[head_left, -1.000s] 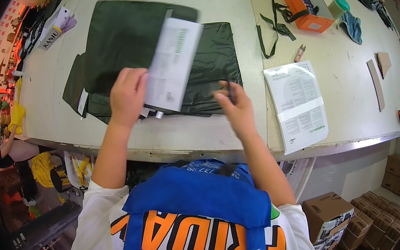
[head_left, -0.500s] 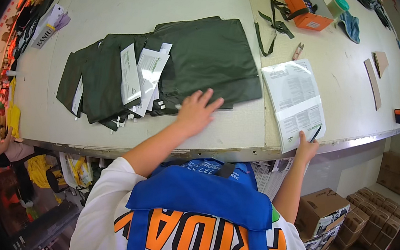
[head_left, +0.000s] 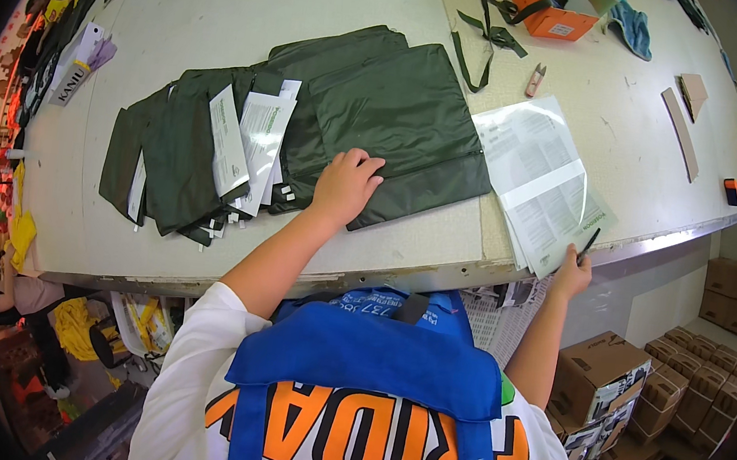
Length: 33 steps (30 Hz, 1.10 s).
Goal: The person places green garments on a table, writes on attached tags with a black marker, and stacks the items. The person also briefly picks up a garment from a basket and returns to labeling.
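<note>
Left hand (head_left: 345, 186) flat on the green fabric (head_left: 399, 124).
Right hand (head_left: 573, 273) grips a pen (head_left: 588, 246) at the papers (head_left: 542, 184).

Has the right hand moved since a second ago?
Yes. The right hand, holding a pen, left the dark green fabric and moved right to the table edge by the papers.

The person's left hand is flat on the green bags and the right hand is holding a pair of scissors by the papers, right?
Not quite. The head view shows the right hand holding a dark pen, not scissors, beside the papers. The left hand does rest flat on the green bags.
</note>
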Each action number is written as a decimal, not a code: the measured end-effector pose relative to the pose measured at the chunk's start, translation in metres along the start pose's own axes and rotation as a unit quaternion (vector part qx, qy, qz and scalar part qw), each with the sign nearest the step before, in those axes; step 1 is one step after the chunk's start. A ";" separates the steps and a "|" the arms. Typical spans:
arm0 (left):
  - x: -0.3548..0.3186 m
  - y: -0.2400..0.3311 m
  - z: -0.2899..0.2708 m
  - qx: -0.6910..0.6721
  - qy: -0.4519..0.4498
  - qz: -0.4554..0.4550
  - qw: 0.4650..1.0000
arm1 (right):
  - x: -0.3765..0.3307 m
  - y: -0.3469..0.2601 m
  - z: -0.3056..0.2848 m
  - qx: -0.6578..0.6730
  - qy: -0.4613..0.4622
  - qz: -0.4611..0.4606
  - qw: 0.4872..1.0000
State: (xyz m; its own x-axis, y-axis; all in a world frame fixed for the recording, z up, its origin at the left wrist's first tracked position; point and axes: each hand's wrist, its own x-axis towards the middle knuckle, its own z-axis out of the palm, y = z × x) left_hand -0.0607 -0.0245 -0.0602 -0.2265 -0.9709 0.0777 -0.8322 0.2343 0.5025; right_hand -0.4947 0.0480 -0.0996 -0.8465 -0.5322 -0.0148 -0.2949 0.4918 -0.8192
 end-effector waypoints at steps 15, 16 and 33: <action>0.023 -0.006 0.002 0.048 -0.006 0.088 0.995 | 0.014 -0.127 -0.185 0.248 -0.049 -0.066 0.965; 0.025 -0.003 0.001 0.036 0.000 0.086 0.996 | 0.010 -0.121 -0.175 0.217 -0.070 -0.067 0.971; 0.036 0.044 -0.037 -0.060 0.034 0.034 0.997 | -0.030 -0.102 -0.059 0.161 -0.272 0.063 0.947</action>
State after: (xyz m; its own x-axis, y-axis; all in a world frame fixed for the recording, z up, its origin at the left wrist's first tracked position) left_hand -0.0868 -0.0514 -0.0038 -0.2419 -0.9551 0.1709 -0.7490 0.2958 0.5929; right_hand -0.4655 0.0539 0.0185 -0.4864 -0.8028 -0.3447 0.0171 0.3857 -0.9225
